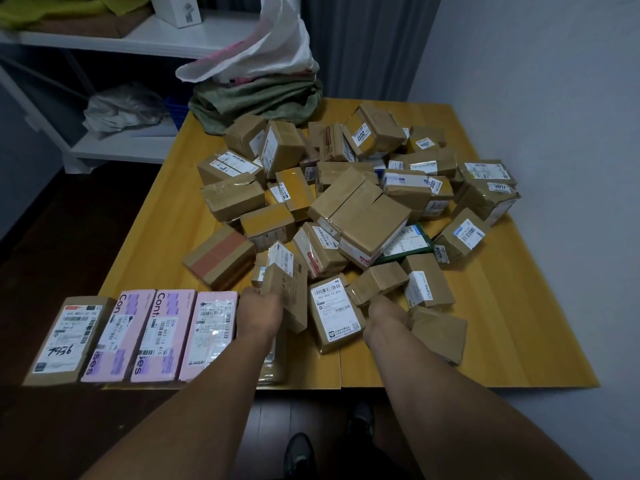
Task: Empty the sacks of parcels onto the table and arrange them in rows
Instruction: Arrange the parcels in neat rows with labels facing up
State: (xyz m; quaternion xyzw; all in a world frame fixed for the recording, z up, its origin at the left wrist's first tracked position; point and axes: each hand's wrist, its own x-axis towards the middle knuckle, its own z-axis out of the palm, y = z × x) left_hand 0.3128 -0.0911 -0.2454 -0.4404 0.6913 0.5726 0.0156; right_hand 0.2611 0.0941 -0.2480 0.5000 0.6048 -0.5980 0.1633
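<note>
- Brown cardboard parcel (289, 296), tilted on edge at the near side of the heap, is grasped by the left grip (261, 308), which clasps its left edge.
- Right grip (382, 311) lies against a small kraft parcel (379, 282). Its fingers are hidden, so I cannot tell whether it is clenched on the parcel or released.
- Count, near-left row: four boxes side by side and touching, one brown labelled box (65, 341) and three pink boxes (162, 336). A further parcel under the left forearm is mostly hidden.
- Heap (360, 216) of taped, labelled cardboard parcels mid-surface: too many and too overlapped to count.
- Two sacks at the far edge: green sack (256, 98), slumped, with a white sack (270, 53) on top.
- Surface (519, 323): yellow wood-grain, with a seam running down the middle.
- Room: white shelf (138, 43) at left, grey curtain (363, 46), pale wall, dark floor.
</note>
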